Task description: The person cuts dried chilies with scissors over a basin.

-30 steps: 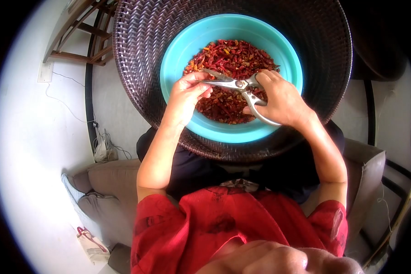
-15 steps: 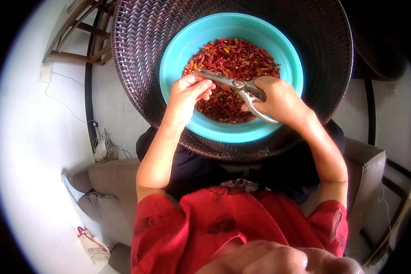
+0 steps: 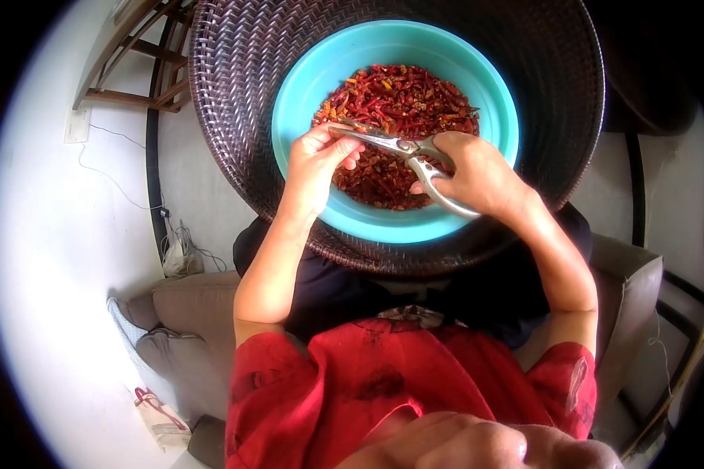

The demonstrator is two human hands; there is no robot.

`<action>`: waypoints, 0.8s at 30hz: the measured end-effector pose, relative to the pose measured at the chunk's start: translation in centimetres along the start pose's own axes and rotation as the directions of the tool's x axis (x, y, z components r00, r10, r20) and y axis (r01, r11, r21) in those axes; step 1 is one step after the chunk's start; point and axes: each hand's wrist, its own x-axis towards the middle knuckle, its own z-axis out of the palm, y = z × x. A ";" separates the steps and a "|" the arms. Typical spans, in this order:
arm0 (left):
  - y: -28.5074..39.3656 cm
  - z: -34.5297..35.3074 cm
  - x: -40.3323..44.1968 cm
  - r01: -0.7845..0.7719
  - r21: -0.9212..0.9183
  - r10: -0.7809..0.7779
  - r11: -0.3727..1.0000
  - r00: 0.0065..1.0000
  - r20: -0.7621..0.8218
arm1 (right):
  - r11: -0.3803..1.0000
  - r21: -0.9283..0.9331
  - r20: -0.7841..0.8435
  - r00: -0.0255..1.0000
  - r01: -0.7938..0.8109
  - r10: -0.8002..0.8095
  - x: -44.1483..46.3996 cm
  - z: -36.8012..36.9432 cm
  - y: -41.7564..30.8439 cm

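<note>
My right hand [image 3: 477, 173] is closed round the handles of metal scissors [image 3: 405, 146], whose blades point left over a turquoise basin [image 3: 305, 86]. The blades look slightly parted, with their tips by the fingers of my left hand [image 3: 318, 162]. Those fingers are pinched together at the basin's left side, and whatever is between them is too small to make out. Below the scissors lies a heap of dried red chili peppers [image 3: 399, 98], with cut pieces and seeds among them.
The basin sits inside a large dark woven basket [image 3: 238, 102], over my lap. I am on a grey-brown sofa [image 3: 195, 301]. A wooden rack [image 3: 160, 55] stands at upper left, near cables and a bag [image 3: 181, 256]. A cloth bag [image 3: 160, 418] is at lower left.
The scissor blades have parted a little near my left fingers. Both hands stay almost in the same place.
</note>
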 end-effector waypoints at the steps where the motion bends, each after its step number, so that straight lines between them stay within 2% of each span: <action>1: 0.1 0.0 0.0 0.001 0.004 -0.001 1.000 1.000 -0.020 | 1.000 0.014 -0.020 1.000 0.017 -0.017 -0.1 -0.1 -0.1; 8: 0.2 -0.2 0.0 0.033 0.017 -0.033 0.999 0.999 -0.004 | 0.997 0.017 -0.060 0.996 0.072 -0.071 -0.2 -0.6 0.2; 10: 0.3 -0.2 0.0 -0.002 0.019 0.003 1.000 1.000 -0.007 | 0.992 0.008 0.069 0.990 -0.122 0.121 -0.1 -2.0 -0.2; 14: 0.8 -0.5 0.0 -0.005 0.033 0.006 0.999 1.000 -0.015 | 0.971 0.103 0.046 0.976 -0.217 0.214 0.6 -1.8 1.4; 16: 0.9 -0.6 0.0 -0.009 0.012 0.009 1.000 1.000 0.004 | 0.970 0.111 0.038 0.977 -0.215 0.212 0.6 -1.7 2.1; 18: 1.0 -0.8 -0.1 -0.029 0.012 0.028 1.000 0.999 0.017 | 0.970 0.191 -0.057 0.985 -0.151 0.164 0.5 -1.6 2.8; 23: 1.5 -0.7 -0.1 -0.041 0.020 0.040 0.999 0.998 0.048 | 0.951 0.230 -0.059 0.972 -0.207 0.226 1.0 -1.9 3.4; 24: 1.6 -0.8 0.0 -0.046 0.085 0.043 0.995 0.998 0.037 | 0.950 0.231 -0.059 0.972 -0.209 0.228 1.1 -2.0 3.6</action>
